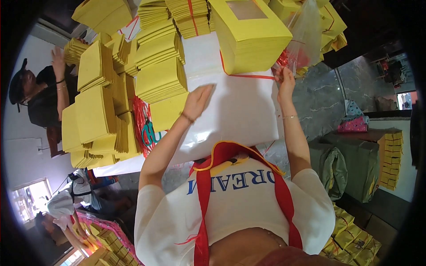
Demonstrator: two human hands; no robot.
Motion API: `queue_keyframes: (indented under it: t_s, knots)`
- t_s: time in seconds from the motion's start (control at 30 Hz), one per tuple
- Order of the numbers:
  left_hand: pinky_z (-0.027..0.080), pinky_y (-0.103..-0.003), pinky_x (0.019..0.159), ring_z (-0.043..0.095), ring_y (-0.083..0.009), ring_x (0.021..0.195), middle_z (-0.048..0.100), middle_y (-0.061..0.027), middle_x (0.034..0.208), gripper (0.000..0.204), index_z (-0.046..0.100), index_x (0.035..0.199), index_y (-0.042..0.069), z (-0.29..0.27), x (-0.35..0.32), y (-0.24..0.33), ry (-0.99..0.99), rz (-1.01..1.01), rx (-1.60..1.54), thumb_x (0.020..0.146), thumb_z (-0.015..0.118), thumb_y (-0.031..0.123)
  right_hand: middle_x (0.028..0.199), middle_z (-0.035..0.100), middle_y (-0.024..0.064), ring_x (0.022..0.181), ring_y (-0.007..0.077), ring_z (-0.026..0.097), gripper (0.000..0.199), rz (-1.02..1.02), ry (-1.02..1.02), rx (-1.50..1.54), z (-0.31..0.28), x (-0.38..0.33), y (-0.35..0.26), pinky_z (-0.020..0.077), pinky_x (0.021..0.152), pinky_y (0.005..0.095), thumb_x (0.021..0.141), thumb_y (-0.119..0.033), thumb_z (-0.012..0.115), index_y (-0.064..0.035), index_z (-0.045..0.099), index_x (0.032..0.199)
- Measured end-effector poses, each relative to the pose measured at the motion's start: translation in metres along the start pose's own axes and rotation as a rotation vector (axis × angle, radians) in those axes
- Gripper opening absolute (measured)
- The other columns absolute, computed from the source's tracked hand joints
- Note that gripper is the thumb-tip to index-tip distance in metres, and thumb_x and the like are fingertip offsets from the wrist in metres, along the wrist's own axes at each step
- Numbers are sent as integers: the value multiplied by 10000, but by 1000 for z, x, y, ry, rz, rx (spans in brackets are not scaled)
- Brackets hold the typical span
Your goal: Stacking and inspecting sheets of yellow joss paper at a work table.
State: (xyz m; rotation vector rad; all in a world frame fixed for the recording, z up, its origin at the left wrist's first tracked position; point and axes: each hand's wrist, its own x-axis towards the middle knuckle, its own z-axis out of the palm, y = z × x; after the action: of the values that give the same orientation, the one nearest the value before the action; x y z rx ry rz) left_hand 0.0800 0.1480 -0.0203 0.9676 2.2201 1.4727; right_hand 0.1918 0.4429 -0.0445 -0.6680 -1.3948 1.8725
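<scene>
A tall block of stacked yellow paper sleeves [262, 53], the top one with a clear window, stands at the far side of the white table [239, 111]. From under its near edge a red ribbon [252, 76] runs to the right. My right hand [286, 80] pinches that ribbon's end, close to a clear plastic bag [306, 40] with a bundle of red ribbon by it. Nothing is in my left hand [198, 101], its fingers stretched out over the table beside a low yellow stack [167, 111].
Many yellow stacks [95, 111] crowd the table's left side. Teal-handled scissors [150, 134] lie on red ribbon strands there. A co-worker [42, 91] stands beyond; others are at lower left. Green-covered bulk [350, 164] and tied yellow bundles [350, 230] stand at right.
</scene>
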Motion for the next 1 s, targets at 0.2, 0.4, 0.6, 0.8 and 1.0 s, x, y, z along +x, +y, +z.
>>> queue_keyframes:
  t_s: [0.2,0.4,0.6,0.8,1.0]
  knots:
    - [394,-235,645,441,-84,692,522,2,784,337,577,923,18,61,87,-7,164,-429,-801,921,420,316,1284,416,118,1199,206,366,565,140,-29,46,-4,45,18,276,989,325,930,-453,293,-16,374,1279]
    - [415,-264,783,526,-138,856,588,-44,962,494,547,1036,-8,91,126,-48,220,-442,-1088,919,363,435,1295,422,21,1183,133,379,601,227,-99,193,12,55,25,278,983,289,920,-502,253,-62,322,1324]
    - [275,-209,471,345,-72,524,431,62,626,394,539,753,134,82,154,-35,371,-600,-1023,889,416,482,1297,418,8,1179,136,387,525,339,-85,166,4,67,34,315,969,311,932,-458,276,-99,348,1308]
    - [254,-242,448,277,-76,482,322,78,554,469,441,687,161,46,225,-70,252,-588,-959,849,376,596,1260,450,11,1148,144,417,458,347,-164,340,22,79,29,324,963,305,936,-403,316,-95,400,1263]
    - [408,-318,904,543,-233,989,553,-103,1117,716,470,1179,29,63,228,-35,-17,-585,-1079,844,286,635,1248,448,1,1137,132,419,429,266,-297,216,2,83,53,332,961,314,926,-384,347,-96,401,1240]
